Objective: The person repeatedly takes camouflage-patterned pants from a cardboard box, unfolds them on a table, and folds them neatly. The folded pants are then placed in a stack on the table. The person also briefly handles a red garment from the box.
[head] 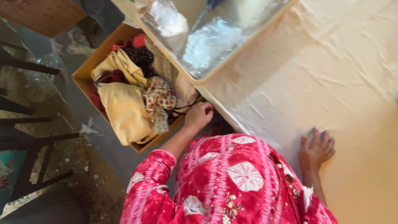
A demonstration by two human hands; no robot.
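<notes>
My left hand (199, 115) reaches down to the near corner of an open cardboard box (85, 68) on the floor. Its fingers are curled shut on a dark piece of cloth (215, 121) that is mostly hidden under the table edge. The box is full of clothes: yellow garments (124, 110), a cream cloth with red spots (159, 99) and dark red pieces (139, 52). My right hand (316, 147) lies flat, fingers apart, on the cream-covered table (331, 74). My red and pink patterned sleeve and top fill the bottom of the view.
A shallow tray lined with shiny foil or plastic (207, 45) sits on the table's far left corner, overhanging the box. Dark chair legs (29, 132) stand at the left on a dusty floor littered with plastic scraps (89, 128).
</notes>
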